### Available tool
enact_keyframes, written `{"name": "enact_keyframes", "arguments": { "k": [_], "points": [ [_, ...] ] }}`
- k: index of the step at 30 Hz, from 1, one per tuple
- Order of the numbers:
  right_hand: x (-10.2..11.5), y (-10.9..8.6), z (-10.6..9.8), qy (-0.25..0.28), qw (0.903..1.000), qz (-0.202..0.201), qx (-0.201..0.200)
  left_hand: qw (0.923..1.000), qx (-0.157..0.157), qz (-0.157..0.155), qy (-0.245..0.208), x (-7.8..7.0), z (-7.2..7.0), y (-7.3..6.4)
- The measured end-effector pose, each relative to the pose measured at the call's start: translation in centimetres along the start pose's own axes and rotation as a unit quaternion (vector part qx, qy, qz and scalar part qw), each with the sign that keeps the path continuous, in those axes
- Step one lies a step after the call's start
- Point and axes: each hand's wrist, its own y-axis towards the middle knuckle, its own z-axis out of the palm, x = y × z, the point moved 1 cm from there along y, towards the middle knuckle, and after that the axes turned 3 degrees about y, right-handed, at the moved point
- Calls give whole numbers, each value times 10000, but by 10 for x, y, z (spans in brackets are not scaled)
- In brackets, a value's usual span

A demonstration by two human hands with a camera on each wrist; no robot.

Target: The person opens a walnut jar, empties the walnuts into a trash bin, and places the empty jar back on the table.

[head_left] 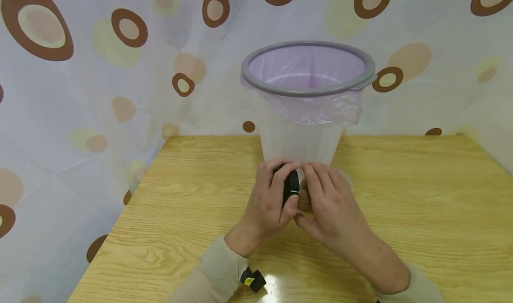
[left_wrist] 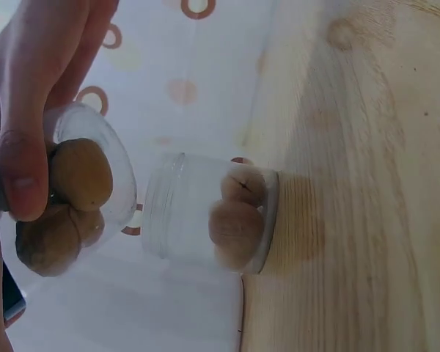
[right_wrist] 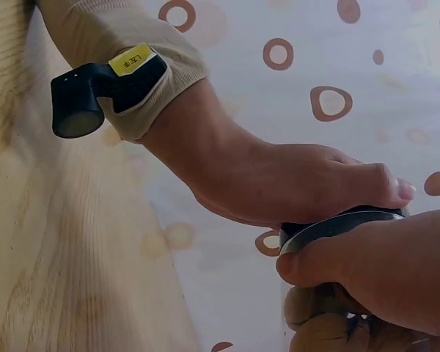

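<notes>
Both hands meet over the table around a clear jar (left_wrist: 122, 187) with several walnuts (left_wrist: 81, 176) inside. My left hand (head_left: 267, 198) grips the black lid (head_left: 291, 187), fingers curled over its edge. Beside it my right hand (head_left: 334, 200) holds the jar's body, thumb close to the lid. In the right wrist view the lid (right_wrist: 337, 226) lies against the jar's end; whether it is fastened cannot be seen. A second clear jar (left_wrist: 198, 213) with walnuts (left_wrist: 237, 224) stands on the table just beneath, largely hidden by the right hand in the head view.
A translucent bin (head_left: 300, 140) with a grey rim and a pink liner bag (head_left: 316, 109) stands behind the hands. The wooden table (head_left: 421, 205) reaches to a patterned curtain (head_left: 120, 80). A black wrist camera (head_left: 253, 280) sits at the left sleeve.
</notes>
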Motion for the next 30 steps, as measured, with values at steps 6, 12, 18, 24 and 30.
{"name": "enact_keyframes", "arguments": {
  "k": [6,12,18,24,30],
  "points": [
    [2,-3,2,-307,9995,100,-70,9968,267,-716,-229,-7,1,2],
    [-2,-4,-1,-300,9995,109,-59,9899,914,-928,-556,-6,-6,5],
    [-7,-1,-5,-250,9996,-4,-94,9748,1633,-457,-1448,7,-25,12],
    [-8,1,-7,-214,9997,-88,-96,9665,1802,-80,-1824,18,-33,16],
    [-6,0,-8,-313,9995,-7,-26,9600,1756,-506,-2119,17,-33,15]
  ]
}}
